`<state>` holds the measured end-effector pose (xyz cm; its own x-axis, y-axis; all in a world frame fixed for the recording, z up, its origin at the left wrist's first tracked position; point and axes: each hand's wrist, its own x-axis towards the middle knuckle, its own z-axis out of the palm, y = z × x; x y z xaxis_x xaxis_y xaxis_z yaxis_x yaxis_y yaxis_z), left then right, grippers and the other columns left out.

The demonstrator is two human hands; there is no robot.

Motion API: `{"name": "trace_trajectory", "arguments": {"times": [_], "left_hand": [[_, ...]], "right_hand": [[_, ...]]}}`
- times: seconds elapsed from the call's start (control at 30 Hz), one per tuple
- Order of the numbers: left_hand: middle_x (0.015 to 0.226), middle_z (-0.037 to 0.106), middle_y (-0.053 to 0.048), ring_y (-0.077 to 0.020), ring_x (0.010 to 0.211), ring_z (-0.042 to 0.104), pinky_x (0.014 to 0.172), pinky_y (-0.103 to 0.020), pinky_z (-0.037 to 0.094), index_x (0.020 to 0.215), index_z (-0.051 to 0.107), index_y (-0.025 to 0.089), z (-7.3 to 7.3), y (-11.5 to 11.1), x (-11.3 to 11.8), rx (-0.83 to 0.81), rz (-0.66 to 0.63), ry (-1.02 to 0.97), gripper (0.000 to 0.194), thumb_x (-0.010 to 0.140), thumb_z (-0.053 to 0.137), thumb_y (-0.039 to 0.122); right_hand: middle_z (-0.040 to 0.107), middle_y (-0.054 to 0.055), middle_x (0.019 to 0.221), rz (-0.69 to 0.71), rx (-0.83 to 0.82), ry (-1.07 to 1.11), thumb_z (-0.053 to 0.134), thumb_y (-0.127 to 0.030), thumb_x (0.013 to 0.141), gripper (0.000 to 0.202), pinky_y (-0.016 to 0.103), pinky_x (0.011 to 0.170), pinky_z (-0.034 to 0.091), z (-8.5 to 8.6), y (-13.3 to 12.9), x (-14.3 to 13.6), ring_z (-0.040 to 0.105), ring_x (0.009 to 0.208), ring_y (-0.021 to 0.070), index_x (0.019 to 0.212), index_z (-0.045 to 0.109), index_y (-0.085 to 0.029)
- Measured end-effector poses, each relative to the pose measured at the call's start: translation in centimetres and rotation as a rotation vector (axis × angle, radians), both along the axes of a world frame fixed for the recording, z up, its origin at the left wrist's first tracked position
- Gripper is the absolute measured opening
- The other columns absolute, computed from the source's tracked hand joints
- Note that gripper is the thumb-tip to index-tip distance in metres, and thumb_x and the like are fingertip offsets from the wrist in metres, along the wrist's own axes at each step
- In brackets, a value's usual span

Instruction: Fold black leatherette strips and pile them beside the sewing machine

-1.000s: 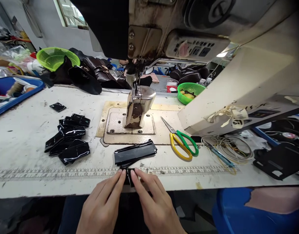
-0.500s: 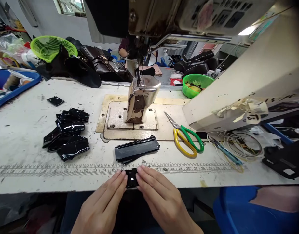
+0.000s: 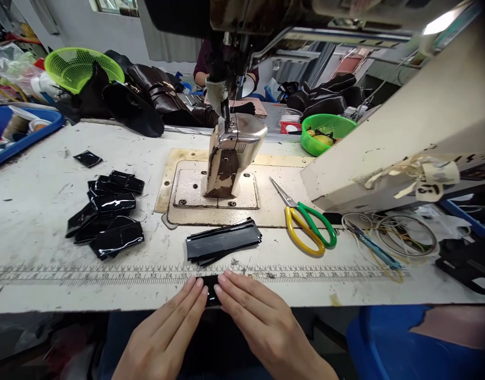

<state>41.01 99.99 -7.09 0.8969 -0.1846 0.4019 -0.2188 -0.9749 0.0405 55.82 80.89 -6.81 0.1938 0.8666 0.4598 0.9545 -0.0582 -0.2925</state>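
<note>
A small glossy black piece point(image 3: 211, 290) lies on the table's front edge, over the printed ruler. My left hand point(image 3: 165, 327) presses its left end with fingers held together, and my right hand point(image 3: 262, 322) presses its right end the same way. Just beyond them is a stack of flat black strips point(image 3: 223, 241). A heap of shiny black folded pieces point(image 3: 117, 236) rests to the left, with one single piece point(image 3: 87, 158) behind it. Scissors with yellow and green handles point(image 3: 305, 224) lie right of the strips.
The sewing machine post point(image 3: 226, 163) stands mid-table, its pale arm point(image 3: 384, 126) rising at the right. Tangled thread and a blue tool point(image 3: 374, 245) lie far right. Behind are green baskets point(image 3: 84, 68), dark boots point(image 3: 159, 95) and a person point(image 3: 200, 66).
The camera view has shifted slightly. My fingertips have come a little closer together on the black piece; the things on the table stay where they were.
</note>
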Motion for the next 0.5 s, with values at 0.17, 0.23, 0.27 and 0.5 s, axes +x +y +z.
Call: {"name": "trace_trajectory", "arguments": {"times": [0.17,0.23,0.27,0.5], "left_hand": [[0.148,0.056,-0.013,-0.0214,0.146,0.040,0.117,-0.032,0.042,0.140,0.053,0.005,0.1,-0.1,0.1,0.026,-0.005,-0.005,0.042,0.100,0.038,0.005],[0.147,0.056,-0.013,-0.0218,0.146,0.041,0.116,-0.032,0.043,0.139,0.054,0.004,0.1,0.0,0.1,0.033,-0.004,-0.012,0.042,0.100,0.038,0.005],[0.147,0.057,-0.013,-0.0219,0.146,0.041,0.116,-0.032,0.043,0.139,0.054,0.004,0.1,0.0,0.1,0.037,-0.004,-0.014,0.042,0.101,0.038,0.006],[0.144,0.059,-0.014,-0.0242,0.141,0.047,0.118,-0.033,0.039,0.134,0.059,0.003,-0.2,-1.2,0.4,0.043,0.038,-0.057,0.039,0.098,0.044,0.005]], "right_hand": [[0.063,0.014,0.139,0.007,0.016,0.012,0.054,-0.005,0.099,0.033,0.036,0.116,0.048,-0.1,0.0,0.0,0.050,0.139,0.0226,0.131,0.063,-0.004],[0.064,0.013,0.138,0.004,0.020,0.013,0.054,-0.005,0.099,0.032,0.035,0.116,0.047,-0.1,0.1,0.1,0.051,0.139,0.0222,0.130,0.063,-0.004],[0.064,0.013,0.137,0.003,0.027,0.013,0.054,-0.005,0.099,0.032,0.035,0.116,0.047,-0.1,0.1,0.2,0.051,0.139,0.0217,0.129,0.064,-0.004],[0.068,0.007,0.132,-0.102,0.025,-0.103,0.050,-0.011,0.103,0.028,0.035,0.114,0.049,0.3,0.7,-0.9,0.060,0.129,0.0219,0.123,0.070,-0.009]]}}
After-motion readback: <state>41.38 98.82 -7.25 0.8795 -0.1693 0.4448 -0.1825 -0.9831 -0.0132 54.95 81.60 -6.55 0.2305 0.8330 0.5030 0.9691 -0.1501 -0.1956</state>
